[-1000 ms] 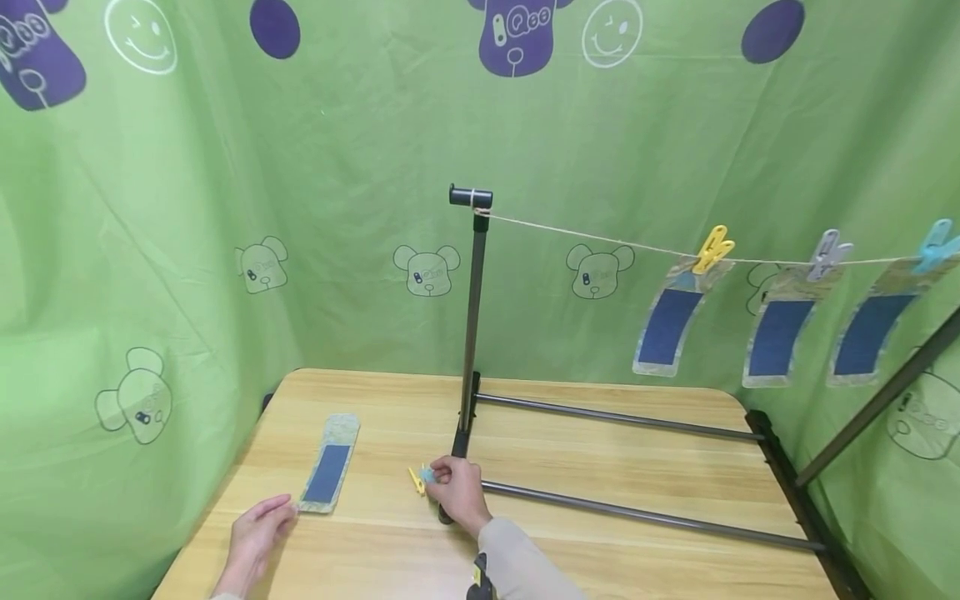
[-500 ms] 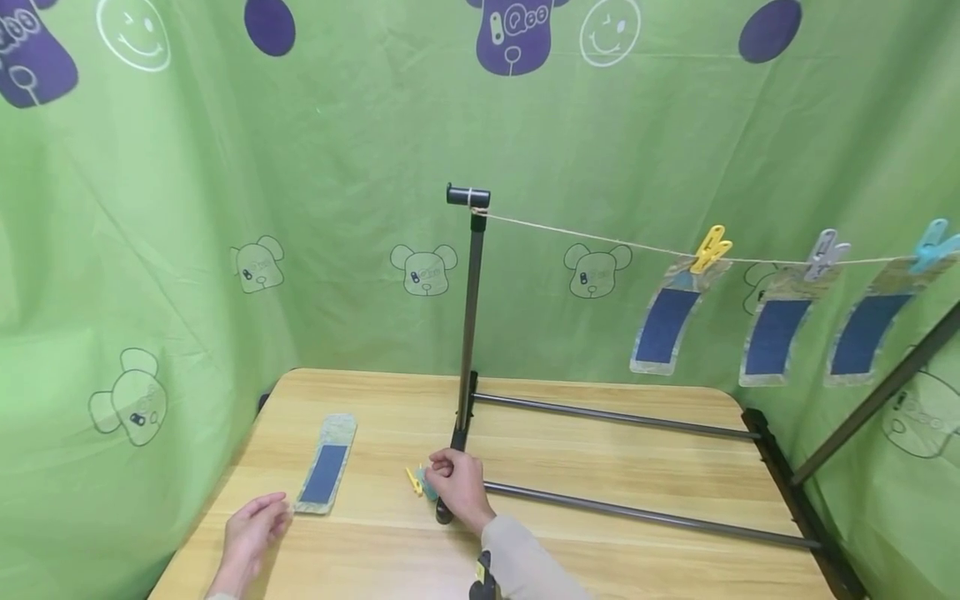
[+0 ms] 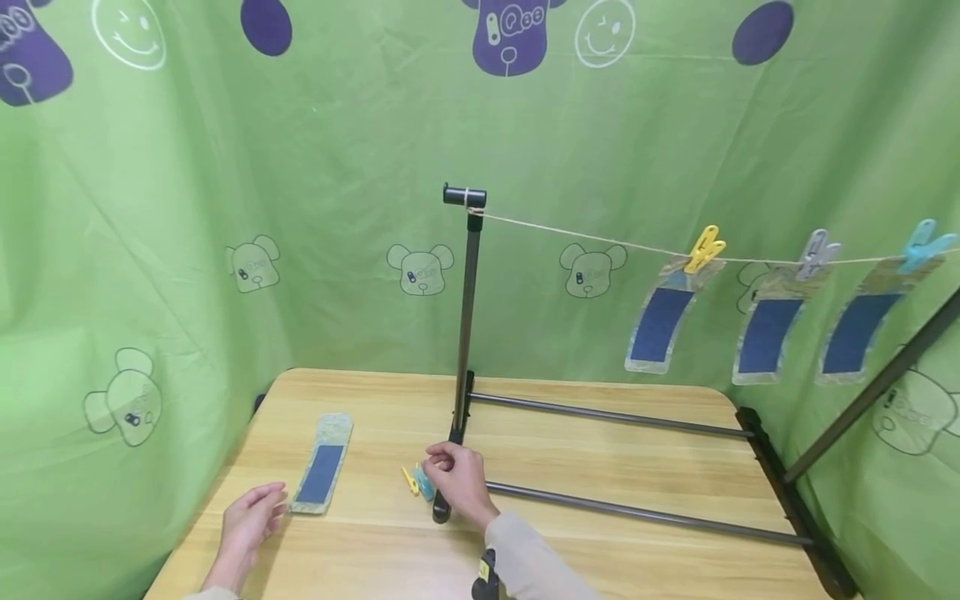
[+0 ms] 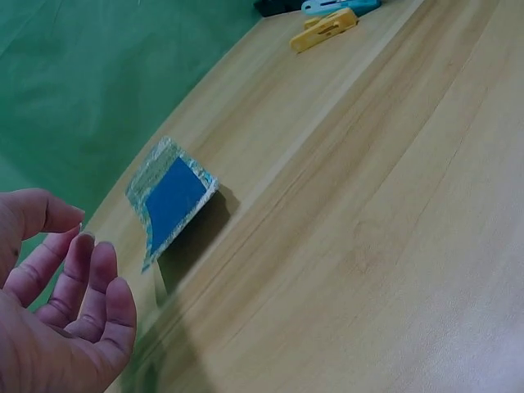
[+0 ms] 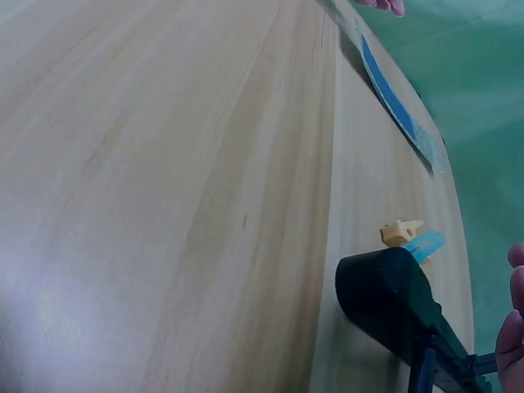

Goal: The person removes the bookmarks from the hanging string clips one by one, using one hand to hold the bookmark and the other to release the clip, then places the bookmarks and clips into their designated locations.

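A flat pouch with a blue panel lies on the wooden table at the left. My left hand hovers just short of its near end, fingers relaxed and holding nothing. A blue clothes peg and a yellow clothes peg lie side by side by the foot of the black stand. My right hand is over them with loosely curled fingers; in the right wrist view both pegs lie free on the wood.
A string runs right from the stand's top. Three similar pouches hang on it under a yellow peg, a grey peg and a blue peg. Two black rails cross the table. Green printed cloth surrounds it.
Both hands stay almost where they were, and the pegs and pouch have not moved. The head view has drifted slightly.
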`<action>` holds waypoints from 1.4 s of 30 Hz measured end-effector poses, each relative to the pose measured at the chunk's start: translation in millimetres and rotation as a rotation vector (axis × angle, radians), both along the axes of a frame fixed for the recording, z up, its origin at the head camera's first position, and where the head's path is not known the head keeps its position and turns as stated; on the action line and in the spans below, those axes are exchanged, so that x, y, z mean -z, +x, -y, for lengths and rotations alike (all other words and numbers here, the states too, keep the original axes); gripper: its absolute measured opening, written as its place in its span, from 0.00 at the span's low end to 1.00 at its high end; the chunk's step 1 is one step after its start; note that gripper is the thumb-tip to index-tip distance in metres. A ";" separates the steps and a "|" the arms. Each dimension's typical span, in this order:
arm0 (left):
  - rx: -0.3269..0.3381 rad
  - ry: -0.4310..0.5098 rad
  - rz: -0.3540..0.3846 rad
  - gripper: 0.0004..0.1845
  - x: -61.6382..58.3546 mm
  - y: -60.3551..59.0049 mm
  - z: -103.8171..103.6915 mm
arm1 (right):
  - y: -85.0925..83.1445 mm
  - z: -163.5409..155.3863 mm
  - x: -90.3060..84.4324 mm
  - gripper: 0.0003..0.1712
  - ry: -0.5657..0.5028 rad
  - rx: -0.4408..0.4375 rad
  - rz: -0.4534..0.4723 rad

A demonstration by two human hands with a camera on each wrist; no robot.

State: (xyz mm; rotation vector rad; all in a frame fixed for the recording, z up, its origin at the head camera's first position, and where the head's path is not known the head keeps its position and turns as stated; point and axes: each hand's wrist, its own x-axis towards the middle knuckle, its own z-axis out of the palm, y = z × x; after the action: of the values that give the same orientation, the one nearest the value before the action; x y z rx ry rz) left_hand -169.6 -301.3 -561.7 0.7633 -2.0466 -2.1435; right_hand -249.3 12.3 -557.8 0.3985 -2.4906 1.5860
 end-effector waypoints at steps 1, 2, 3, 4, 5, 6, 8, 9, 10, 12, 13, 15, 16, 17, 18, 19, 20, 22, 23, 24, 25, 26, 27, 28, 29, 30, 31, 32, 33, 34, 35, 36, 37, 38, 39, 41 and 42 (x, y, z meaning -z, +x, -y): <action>0.003 -0.004 -0.002 0.07 -0.6 -0.4 -0.8 | 0.3 -0.6 -1.3 0.07 -0.003 0.003 0.001; 0.006 -0.008 -0.005 0.07 -1.3 -0.8 -1.9 | 0.6 -1.3 -2.8 0.07 -0.006 0.005 -0.002; 0.010 -0.013 -0.005 0.08 -2.0 -1.4 -2.9 | 0.8 -1.9 -4.4 0.07 -0.011 0.008 -0.004; 0.013 -0.018 -0.006 0.10 -2.7 -2.0 -4.1 | 1.1 -2.5 -5.9 0.06 -0.016 0.008 -0.008; 0.019 -0.024 -0.006 0.11 -3.1 -2.7 -5.1 | 1.4 -3.0 -7.5 0.06 -0.019 0.008 -0.012; 0.029 -0.032 -0.004 0.13 -3.6 -3.1 -5.9 | 1.7 -3.5 -9.1 0.06 -0.022 0.005 -0.018; 0.046 -0.047 0.002 0.16 -5.0 -3.8 -7.6 | 2.4 -4.5 -11.8 0.06 -0.027 -0.006 -0.028; 0.052 -0.057 0.010 0.18 -5.9 -3.9 -8.2 | 3.1 -5.2 -13.5 0.06 -0.029 -0.013 -0.032; 0.060 -0.070 0.014 0.18 -6.9 -3.9 -8.7 | 3.4 -5.9 -14.9 0.06 -0.032 -0.020 -0.039; 0.075 -0.093 0.020 0.20 -9.2 -3.9 -9.4 | 4.5 -7.8 -18.1 0.06 -0.036 -0.027 -0.057; 0.076 -0.099 0.021 0.20 -10.7 -4.1 -10.0 | 4.9 -9.0 -19.7 0.07 -0.036 -0.027 -0.066; 0.083 -0.108 0.015 0.20 -13.5 -4.4 -10.9 | 6.1 -11.8 -23.3 0.07 -0.037 -0.021 -0.077; 0.090 -0.111 0.010 0.20 -14.7 -4.6 -11.3 | 6.4 -13.4 -24.7 0.07 -0.033 -0.017 -0.079; 0.091 -0.110 0.006 0.20 -15.9 -4.8 -11.9 | 6.9 -15.0 -26.2 0.07 -0.029 -0.015 -0.081; 0.093 -0.107 0.002 0.20 -17.2 -4.9 -12.7 | 7.3 -16.5 -27.5 0.07 -0.021 -0.015 -0.076; 0.096 -0.106 0.000 0.20 -18.2 -5.1 -13.4 | 7.7 -18.0 -28.8 0.07 -0.018 -0.019 -0.064; 0.101 -0.106 -0.003 0.20 -19.3 -5.2 -14.3 | 8.2 -19.5 -30.0 0.08 -0.014 -0.028 -0.051; 0.109 -0.107 -0.005 0.19 -21.5 -5.6 -16.4 | 9.3 -22.4 -33.1 0.07 -0.002 -0.053 -0.029; 0.112 -0.107 -0.007 0.19 -22.6 -6.0 -17.8 | 10.0 -23.7 -34.9 0.07 0.002 -0.069 -0.025; 0.121 -0.109 -0.009 0.19 -23.9 -6.2 -19.0 | 10.8 -25.0 -37.0 0.07 0.007 -0.084 -0.015; 0.130 -0.113 -0.011 0.19 -25.2 -6.6 -20.4 | 11.5 -26.4 -38.8 0.07 0.011 -0.099 -0.010; 0.138 -0.116 -0.015 0.20 -26.7 -6.9 -21.9 | 12.1 -27.6 -40.7 0.06 0.017 -0.114 -0.010; 0.149 -0.122 -0.019 0.20 -28.1 -7.2 -23.2 | 12.7 -28.8 -42.7 0.06 0.026 -0.126 -0.010; 0.155 -0.127 -0.021 0.21 -29.7 -7.4 -24.6 | 13.3 -30.0 -44.3 0.06 0.034 -0.139 -0.010; 0.162 -0.131 -0.025 0.21 -31.2 -7.8 -26.2 | 13.8 -31.2 -46.0 0.06 0.041 -0.150 -0.010; 0.172 -0.137 -0.029 0.21 -32.8 -8.0 -27.5 | 14.3 -32.5 -47.4 0.06 0.049 -0.160 -0.004; 0.179 -0.140 -0.034 0.21 -34.3 -8.3 -28.9 | 14.8 -33.8 -48.8 0.07 0.054 -0.169 0.000; 0.185 -0.145 -0.038 0.21 -35.9 -8.6 -30.3 | 15.5 -35.1 -50.2 0.07 0.059 -0.178 0.005; 0.191 -0.151 -0.042 0.21 -37.3 -9.0 -31.7 | 16.1 -36.4 -51.5 0.08 0.064 -0.185 0.008; 0.195 -0.154 -0.048 0.20 -38.7 -9.4 -33.1 | 16.7 -37.6 -52.7 0.08 0.069 -0.192 0.009; 0.201 -0.160 -0.055 0.19 -39.9 -9.9 -34.2 | 17.5 -38.9 -54.1 0.08 0.072 -0.196 0.012; 0.207 -0.168 -0.061 0.19 -41.1 -10.1 -35.3 | 18.4 -40.2 -55.6 0.09 0.074 -0.201 0.014; 0.212 -0.176 -0.069 0.18 -42.3 -10.3 -36.4 | 19.2 -41.2 -57.3 0.09 0.077 -0.203 0.010; 0.218 -0.186 -0.075 0.18 -43.5 -10.5 -37.4 | 20.2 -42.2 -59.4 0.09 0.079 -0.204 0.005; 0.223 -0.194 -0.083 0.17 -44.7 -10.7 -38.3 | 21.1 -43.0 -61.5 0.09 0.079 -0.205 -0.002; 0.234 -0.208 -0.094 0.16 -47.1 -11.1 -40.2 | 23.0 -44.7 -66.3 0.08 0.080 -0.202 -0.016; 0.239 -0.212 -0.100 0.16 -48.5 -11.4 -41.3 | 24.0 -45.4 -68.9 0.07 0.080 -0.199 -0.023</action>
State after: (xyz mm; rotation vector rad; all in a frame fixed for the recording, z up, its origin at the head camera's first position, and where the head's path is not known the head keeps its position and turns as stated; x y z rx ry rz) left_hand -181.0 -260.1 -513.2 0.3953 -2.3642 -1.9803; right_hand -225.3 57.7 -489.0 0.6910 -2.5721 1.5417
